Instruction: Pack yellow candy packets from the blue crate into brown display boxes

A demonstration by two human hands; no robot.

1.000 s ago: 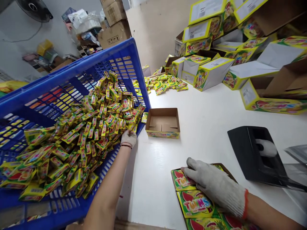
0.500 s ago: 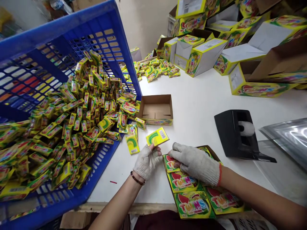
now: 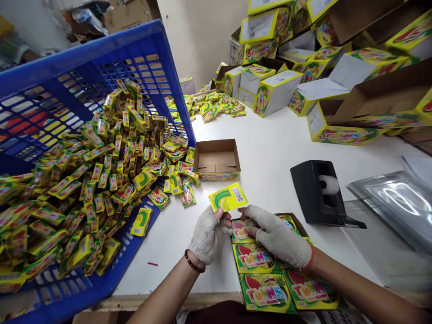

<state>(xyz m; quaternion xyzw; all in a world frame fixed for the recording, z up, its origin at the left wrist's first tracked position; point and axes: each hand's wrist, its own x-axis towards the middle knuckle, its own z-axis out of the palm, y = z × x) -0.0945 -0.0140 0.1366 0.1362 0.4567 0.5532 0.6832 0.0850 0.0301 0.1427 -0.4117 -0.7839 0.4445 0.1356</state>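
My left hand (image 3: 209,231), in a knit glove with bare fingertips, pinches a yellow-green candy pack (image 3: 227,197) by its lower edge, barcode side up. My right hand (image 3: 278,231), gloved the same way, hovers over a display box (image 3: 300,222) with its fingers apart. Its index fingertip is close to the lower right corner of the held pack; I cannot tell whether they touch. Inside the display box, several TWINS packs (image 3: 263,292) lie flat in rows. The right hand and forearm hide part of them.
A blue crate (image 3: 135,263) heaped with candy packs (image 3: 111,166) stands tilted at left. Beyond my hands is an open cardboard box (image 3: 216,159). A black tape dispenser (image 3: 310,193) and clear plastic bags (image 3: 398,216) lie right. Stacked display boxes (image 3: 280,92) fill the back right.
The held pack has come closer to my right hand, whose fingers have lifted and spread. A loose pack now lies on the crate's edge. The whole view has shifted slightly.
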